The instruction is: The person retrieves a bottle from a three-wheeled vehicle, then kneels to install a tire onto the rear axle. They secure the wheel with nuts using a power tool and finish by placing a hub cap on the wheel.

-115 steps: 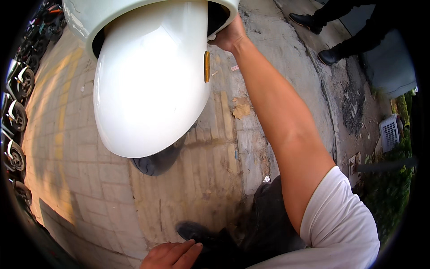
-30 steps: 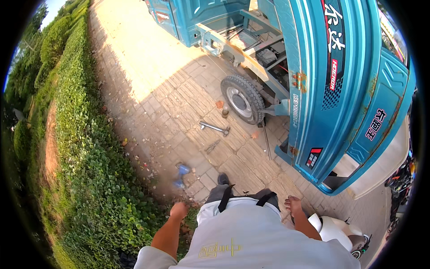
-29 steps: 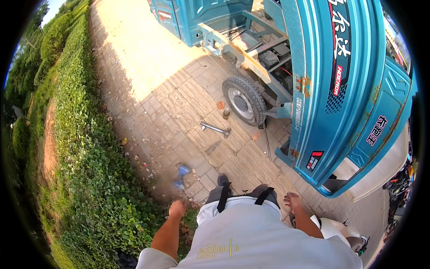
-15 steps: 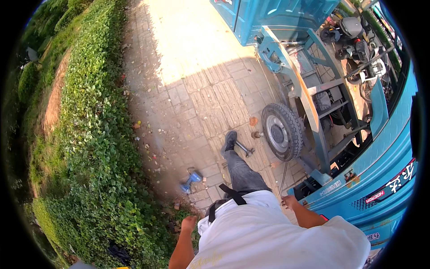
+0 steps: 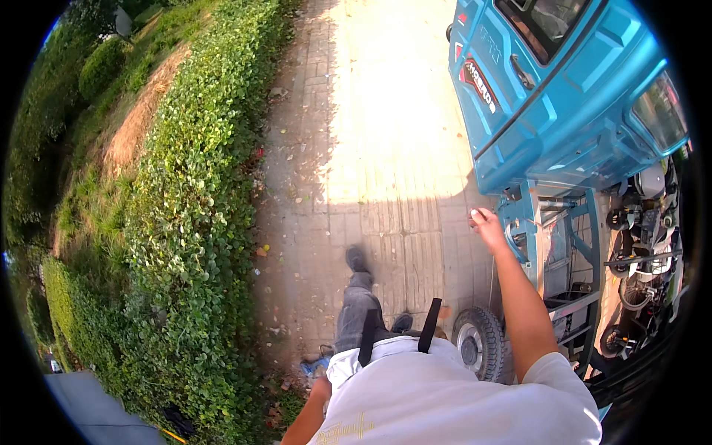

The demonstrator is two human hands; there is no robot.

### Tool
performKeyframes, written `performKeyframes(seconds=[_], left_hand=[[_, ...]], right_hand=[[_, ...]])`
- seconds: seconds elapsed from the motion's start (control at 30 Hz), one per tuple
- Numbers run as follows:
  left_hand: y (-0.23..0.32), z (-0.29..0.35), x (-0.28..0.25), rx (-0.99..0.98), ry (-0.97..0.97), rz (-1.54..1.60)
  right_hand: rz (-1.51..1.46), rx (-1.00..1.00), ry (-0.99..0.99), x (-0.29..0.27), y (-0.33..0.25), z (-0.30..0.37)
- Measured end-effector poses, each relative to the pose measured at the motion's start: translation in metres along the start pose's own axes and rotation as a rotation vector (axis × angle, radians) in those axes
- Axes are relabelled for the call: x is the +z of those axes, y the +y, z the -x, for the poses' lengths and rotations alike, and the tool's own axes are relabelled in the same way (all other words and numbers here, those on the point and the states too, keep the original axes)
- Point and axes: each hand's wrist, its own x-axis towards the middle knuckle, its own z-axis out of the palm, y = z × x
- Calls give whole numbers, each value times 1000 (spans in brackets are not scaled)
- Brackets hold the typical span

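My right hand [image 5: 487, 228] is stretched out ahead at the end of a bent arm, beside the bare chassis frame [image 5: 530, 222] of a blue truck. Its fingers are curled in; whatever may be inside them is too small to make out. My left hand [image 5: 322, 389] hangs low at my left side, partly behind the white shirt, and its fingers do not show clearly. Close to it on the paving lies a blue power tool [image 5: 317, 366], partly covered by my body. A wheel [image 5: 478, 343] of the truck stands to the right of my feet.
The blue truck cab [image 5: 549, 111] rises ahead on the right. Along the left runs a leafy hedge [image 5: 178, 245]. Brick paving [image 5: 404, 245] lies between them, sunlit farther off. Parked two-wheelers [image 5: 641, 274] stand beyond the chassis at the far right.
I have stepped forward, and the cab now looms larger. My right hand has swung forward from beside my waist. The wheel and power tool now sit lower in view.
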Motion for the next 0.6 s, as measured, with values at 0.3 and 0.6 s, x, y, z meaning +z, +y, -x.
performKeyframes(seconds=[0.3, 0.6], left_hand=[[164, -264, -313, 18, 103, 741], [427, -361, -720, 238, 609, 959]], right_hand=[[-217, 907, -116, -124, 195, -14], [-55, 1376, -25, -8, 77, -125]])
